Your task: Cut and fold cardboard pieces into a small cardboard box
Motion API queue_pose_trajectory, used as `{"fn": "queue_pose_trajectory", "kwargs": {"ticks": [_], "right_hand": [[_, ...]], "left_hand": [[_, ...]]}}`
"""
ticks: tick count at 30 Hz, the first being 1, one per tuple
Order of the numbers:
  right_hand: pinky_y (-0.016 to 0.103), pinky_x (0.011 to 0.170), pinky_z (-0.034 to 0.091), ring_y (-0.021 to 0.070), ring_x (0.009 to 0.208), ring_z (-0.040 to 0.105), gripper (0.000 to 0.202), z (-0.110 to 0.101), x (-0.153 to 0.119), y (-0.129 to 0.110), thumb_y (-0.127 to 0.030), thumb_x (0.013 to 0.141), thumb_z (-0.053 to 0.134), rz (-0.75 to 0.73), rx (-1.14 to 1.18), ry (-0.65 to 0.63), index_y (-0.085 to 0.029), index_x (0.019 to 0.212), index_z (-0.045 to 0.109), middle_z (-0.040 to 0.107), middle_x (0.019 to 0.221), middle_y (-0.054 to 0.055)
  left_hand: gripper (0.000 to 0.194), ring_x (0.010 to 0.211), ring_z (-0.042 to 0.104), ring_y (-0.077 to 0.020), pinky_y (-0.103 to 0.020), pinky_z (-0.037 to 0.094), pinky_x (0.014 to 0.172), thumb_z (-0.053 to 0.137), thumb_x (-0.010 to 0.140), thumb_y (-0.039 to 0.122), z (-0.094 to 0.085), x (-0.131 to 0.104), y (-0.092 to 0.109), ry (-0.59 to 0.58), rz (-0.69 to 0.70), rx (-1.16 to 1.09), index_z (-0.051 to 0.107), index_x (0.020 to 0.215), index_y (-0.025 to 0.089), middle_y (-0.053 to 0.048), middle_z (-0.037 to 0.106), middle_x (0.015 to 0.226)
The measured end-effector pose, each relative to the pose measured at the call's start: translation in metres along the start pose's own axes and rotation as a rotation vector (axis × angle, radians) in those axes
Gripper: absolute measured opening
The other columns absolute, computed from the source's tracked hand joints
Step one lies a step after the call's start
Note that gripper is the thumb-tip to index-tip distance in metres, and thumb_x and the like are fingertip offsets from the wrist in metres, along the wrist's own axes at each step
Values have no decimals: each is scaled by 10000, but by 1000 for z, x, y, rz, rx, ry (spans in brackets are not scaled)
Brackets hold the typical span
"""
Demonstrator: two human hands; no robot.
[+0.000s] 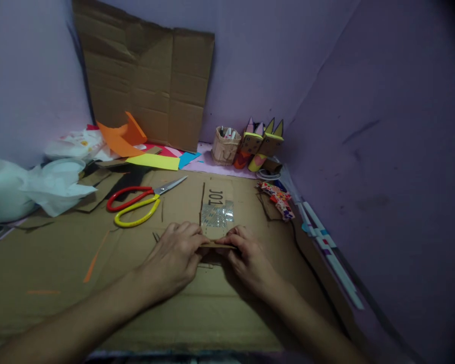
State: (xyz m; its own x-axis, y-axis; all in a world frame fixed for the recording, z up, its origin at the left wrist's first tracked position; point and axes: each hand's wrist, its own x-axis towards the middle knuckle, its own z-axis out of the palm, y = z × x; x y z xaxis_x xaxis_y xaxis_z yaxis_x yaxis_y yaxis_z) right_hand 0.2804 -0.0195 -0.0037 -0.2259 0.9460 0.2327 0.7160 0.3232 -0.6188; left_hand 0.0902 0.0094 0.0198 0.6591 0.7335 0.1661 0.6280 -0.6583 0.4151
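Observation:
A narrow piece of cardboard [216, 233] lies before me, with dark printed characters and a patch of clear tape [214, 216] on it. My left hand [178, 253] pinches its near edge from the left, thumb below and fingers on top. From the right, my right hand [248, 255] grips the same edge with bent fingers. Between the hands this edge is raised and bent, and its underside is in shadow. Scissors [157, 194] with one red and one yellow handle lie beyond my left hand, blades partly apart.
A large cardboard sheet [34, 258] covers the table. Behind are orange paper [121, 139], yellow paper [155, 162], a pen holder [225, 149] and decorated cardboard figures [263, 144]. A patterned object [278, 199] and a dark cable [311, 268] lie right; a white container [3, 189] stands left.

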Motion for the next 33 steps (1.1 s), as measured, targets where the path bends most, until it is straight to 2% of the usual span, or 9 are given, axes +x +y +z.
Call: {"fn": "queue_pose_trajectory", "kwargs": {"ticks": [5, 11, 14, 19, 24, 28, 33], "right_hand": [[287, 686, 409, 172, 764, 535, 124, -1, 4, -3, -201, 832, 533, 62, 92, 33, -182, 796, 650, 578, 763, 31], [256, 563, 365, 156, 617, 503, 271, 2, 7, -2, -345, 813, 541, 199, -3, 118, -175, 603, 554, 538, 629, 20], [244, 520, 333, 142, 565, 484, 287, 3, 10, -1, -398, 780, 565, 263, -43, 149, -178, 595, 547, 538, 586, 9], [240, 469, 271, 139, 510, 480, 298, 0, 16, -4, -449, 745, 577, 381, -96, 99, -180, 618, 600, 569, 554, 13], [256, 479, 250, 154, 530, 508, 362, -4, 19, -8, -457, 811, 479, 355, -202, 64, -194, 605, 616, 602, 580, 36], [264, 454, 219, 173, 493, 500, 399, -6, 28, -9, -512, 792, 468, 446, -280, 1, -216, 566, 612, 570, 502, 40], [287, 479, 284, 240, 617, 593, 357, -12, 46, -15, -540, 710, 523, 595, -366, -108, -236, 582, 659, 649, 598, 81]], "left_hand": [[217, 862, 481, -214, -369, 381, 763, 402, 882, 208, -1, 6, -2, 9, -68, 5, 614, 849, 183, -48, 567, 862], [252, 739, 526, -208, -349, 407, 692, 421, 873, 282, 2, 16, -4, 31, -166, 62, 576, 721, 155, -60, 589, 749], [251, 688, 548, -213, -339, 409, 651, 442, 854, 302, 1, 20, -3, 44, -225, 84, 581, 696, 164, -62, 599, 688], [273, 669, 583, -220, -317, 396, 601, 431, 842, 324, -1, 22, 0, 32, -282, 128, 573, 654, 186, -67, 630, 682], [330, 654, 606, -248, -318, 378, 551, 370, 863, 386, 0, 21, 2, 7, -365, 150, 581, 695, 195, -84, 656, 707], [386, 649, 610, -281, -330, 362, 525, 346, 853, 430, -1, 27, 2, -34, -447, 183, 605, 671, 209, -98, 654, 673], [342, 670, 607, -292, -327, 354, 520, 405, 796, 427, -3, 37, -1, -89, -514, 157, 634, 662, 211, -107, 643, 671]]}}
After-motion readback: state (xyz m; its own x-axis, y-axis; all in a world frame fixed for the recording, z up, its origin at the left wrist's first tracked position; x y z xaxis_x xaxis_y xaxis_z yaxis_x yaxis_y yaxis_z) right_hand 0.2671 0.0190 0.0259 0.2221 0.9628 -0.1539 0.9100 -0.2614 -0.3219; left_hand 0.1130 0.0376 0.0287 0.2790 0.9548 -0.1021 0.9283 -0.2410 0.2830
